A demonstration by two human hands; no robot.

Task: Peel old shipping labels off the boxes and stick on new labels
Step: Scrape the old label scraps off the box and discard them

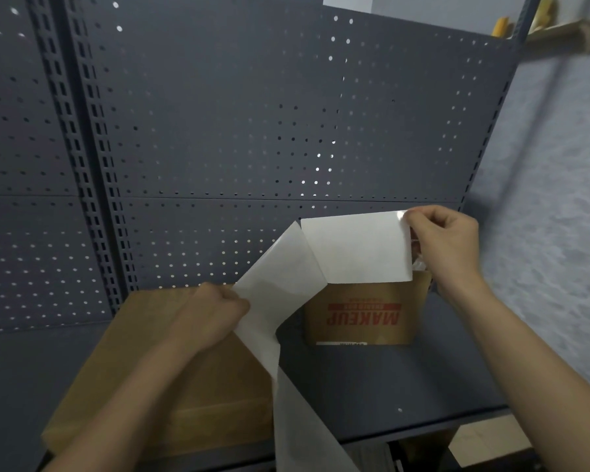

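My right hand is up at the far right, its fingers pinched shut on the top right corner of a blank white rectangular label, which I hold upright in the air in front of the dark grey perforated metal back panel of the shelving. My left hand is lower and to the left, its fingers closed around a long strip of glossy white backing paper; the strip meets the left edge of the label, bends at my grip and trails down toward me past the near edge of the dark grey metal shelf. Just below the label, on the shelf against the back panel, stands a small brown cardboard box with red "MAKEUP" lettering that reads upside down from where I stand, and a pale strip shows along its near bottom edge, too blurred to read. A larger plain brown cardboard box lies on the shelf to the left, beneath my left forearm, with a band of clear tape across its near part. To the right of the shelving there is a pale blue-grey textured wall.
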